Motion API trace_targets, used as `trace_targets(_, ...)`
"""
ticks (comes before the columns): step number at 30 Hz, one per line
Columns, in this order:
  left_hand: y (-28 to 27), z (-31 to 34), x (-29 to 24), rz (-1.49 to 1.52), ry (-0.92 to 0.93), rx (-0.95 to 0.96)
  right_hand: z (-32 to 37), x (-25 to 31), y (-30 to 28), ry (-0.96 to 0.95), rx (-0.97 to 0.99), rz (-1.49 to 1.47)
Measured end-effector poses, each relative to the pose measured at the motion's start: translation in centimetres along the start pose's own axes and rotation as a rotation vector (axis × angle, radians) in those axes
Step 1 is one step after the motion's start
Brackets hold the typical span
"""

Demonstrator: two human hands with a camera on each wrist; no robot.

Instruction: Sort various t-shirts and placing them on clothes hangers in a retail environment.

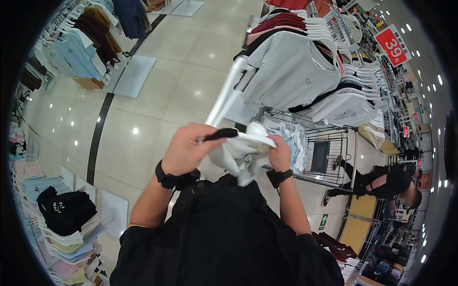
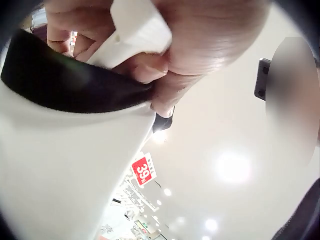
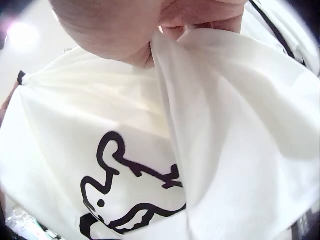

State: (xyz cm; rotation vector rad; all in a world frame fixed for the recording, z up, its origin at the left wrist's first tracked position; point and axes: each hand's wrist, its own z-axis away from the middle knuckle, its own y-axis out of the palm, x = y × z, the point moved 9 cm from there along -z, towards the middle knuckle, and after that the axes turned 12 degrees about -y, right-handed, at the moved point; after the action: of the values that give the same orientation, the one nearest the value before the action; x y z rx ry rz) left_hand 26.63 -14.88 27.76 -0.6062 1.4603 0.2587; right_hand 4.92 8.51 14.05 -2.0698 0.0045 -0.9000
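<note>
A white shirt (image 1: 229, 159) with a black neckband (image 2: 75, 90) hangs bunched between my two hands in front of my chest. My left hand (image 1: 188, 150) pinches the shirt at the neckband, thumb against fingers. In the left wrist view, the same hand also has a white plastic hanger (image 2: 140, 30) between its fingers. On the other side, my right hand (image 1: 280, 153) pinches a fold of the white cloth. A black line drawing of an animal (image 3: 101, 203) shows on the cloth below that hand, partly covered by a fold.
A wire cart (image 1: 320, 155) holding pale clothes stands close to my right. Beyond it is a rack of hanging shirts (image 1: 296, 66) with a red price sign (image 1: 393, 45). Shirts (image 1: 67, 209) are displayed at left. A person in black (image 1: 391, 181) is at far right.
</note>
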Motion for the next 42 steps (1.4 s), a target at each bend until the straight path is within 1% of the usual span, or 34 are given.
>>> trace_targets(1, -0.8, -0.2, 0.5, 0.018, 0.020, -0.064, -0.6, 0.4, -1.2, -0.048, -0.050, 0.013)
trace_targets(3, -1.6, -0.6, 2.1, 0.090, -0.132, -0.063, -1.5, 1.1, -5.0, -0.186, -0.191, 0.151)
trace_targets(4, -1.9, -0.6, 2.0, 0.091, -0.129, -0.061, -3.3, 3.7, -7.9, -0.255, -0.244, 0.244)
trace_targets(5, -1.7, -0.7, 2.5, 0.153, -0.222, -0.016, -5.1, 5.9, -10.5, -0.320, -0.299, 0.341)
trace_targets(6, -1.4, -0.6, 3.2, 0.215, -0.320, 0.021, -6.2, 4.8, -11.2, -0.320, -0.300, 0.341)
trace_targets(8, -0.5, -0.9, 2.9, 0.263, -0.294, 0.061, -8.2, 2.6, -12.1, -0.313, -0.261, 0.254)
trace_targets(9, 0.2, -1.0, 2.6, 0.311, -0.269, 0.096, -9.2, 2.8, -12.0, -0.307, -0.262, 0.256)
trace_targets(11, 1.4, -1.3, 1.5, 0.340, -0.247, 0.107, -11.3, 5.7, -13.1, -0.247, -0.413, 0.541)
trace_targets(12, 1.8, -1.6, 0.8, 0.370, -0.224, 0.109, -11.5, 7.9, -13.0, -0.276, -0.383, 0.461)
trace_targets(13, 1.8, -1.9, 0.5, 0.367, -0.225, 0.098, -10.7, 10.7, -12.4, -0.228, -0.375, 0.267)
trace_targets(14, 2.0, -2.1, 0.3, 0.378, -0.239, 0.108, -8.9, 12.1, -10.3, -0.300, -0.315, 0.104)
trace_targets(15, 2.3, -2.4, 0.2, 0.389, -0.254, 0.123, -6.8, 15.0, -7.6, -0.396, -0.172, -0.101)
trace_targets(16, 2.6, -2.8, 0.6, 0.390, -0.269, 0.132, -4.8, 16.4, -3.6, -0.336, 0.105, -0.322)
trace_targets(17, 2.9, -3.1, 0.3, 0.385, -0.270, 0.132, -2.5, 15.8, 1.1, -0.303, 0.359, -0.339)
trace_targets(19, 3.1, -3.4, -1.4, 0.444, -0.160, 0.139, 0.7, 15.0, 7.9, -0.034, 0.643, -0.383)
trace_targets(21, 3.3, -3.5, -1.5, 0.370, -0.204, 0.176, 2.5, 12.5, 12.5, -0.030, 0.586, -0.334)
trace_targets(22, 3.3, -3.6, -1.7, 0.414, -0.200, 0.133, 3.4, 11.6, 14.9, 0.095, 0.768, -0.328)
trace_targets(23, 3.1, -3.7, -1.9, 0.458, -0.197, 0.088, 3.3, 11.6, 15.7, 0.098, 0.763, -0.333)
trace_targets(25, 3.3, -3.8, -2.2, 0.488, -0.205, 0.073, 3.5, 12.4, 17.4, 0.061, 0.801, -0.365)
trace_targets(26, 3.0, -3.8, -2.5, 0.542, -0.143, 0.010, 4.1, 12.4, 18.5, 0.025, 0.799, -0.458)
trace_targets(27, 2.4, -3.8, -2.8, 0.596, -0.081, -0.054, 4.9, 11.3, 20.5, 0.024, 0.801, -0.465)
trace_targets(28, 1.8, -3.7, -3.1, 0.536, -0.087, -0.105, 5.6, 11.1, 22.6, -0.045, 0.800, -0.597)
trace_targets(29, 1.7, -3.8, -3.0, 0.532, -0.093, -0.107, 6.1, 11.5, 23.5, -0.114, 0.796, -0.728)
trace_targets(30, 0.8, -3.8, -3.4, 0.442, -0.026, -0.183, 4.7, 13.5, 21.8, -0.073, 0.850, -0.811)
trace_targets(31, 0.1, -3.6, -4.0, 0.352, 0.042, -0.257, 5.4, 12.8, 22.6, -0.072, 0.851, -0.815)
trace_targets(32, -0.2, -3.6, -4.3, 0.366, 0.039, -0.269, 6.4, 10.3, 24.4, -0.047, 0.835, -0.655)
trace_targets(34, -0.7, -3.3, -4.6, 0.329, 0.044, -0.276, 6.5, 8.1, 25.0, 0.001, 0.797, -0.334)
trace_targets(35, -1.0, -3.1, -4.6, 0.295, 0.050, -0.281, 7.2, 6.1, 24.9, 0.133, 0.843, -0.341)
trace_targets(36, -1.4, -3.1, -4.4, 0.257, 0.069, -0.282, 6.0, 6.1, 22.2, 0.264, 0.885, -0.347)
trace_targets(37, -1.6, -3.0, -4.3, 0.257, 0.069, -0.282, 5.1, 5.5, 20.2, 0.347, 0.837, -0.407)
trace_targets(38, -1.8, -2.8, -4.4, 0.249, 0.068, -0.294, 4.5, 3.4, 19.2, 0.379, 0.786, -0.380)
trace_targets(39, -2.0, -2.6, -4.4, 0.241, 0.067, -0.307, 5.3, 0.1, 19.4, 0.455, 0.714, -0.522)
trace_targets(41, -2.0, -2.0, -5.2, 0.163, 0.046, -0.299, 6.2, -0.9, 18.6, 0.511, 0.745, -0.719)
trace_targets(42, -1.8, -1.9, -5.8, 0.143, 0.042, -0.290, 6.4, 0.2, 18.4, 0.515, 0.742, -0.727)
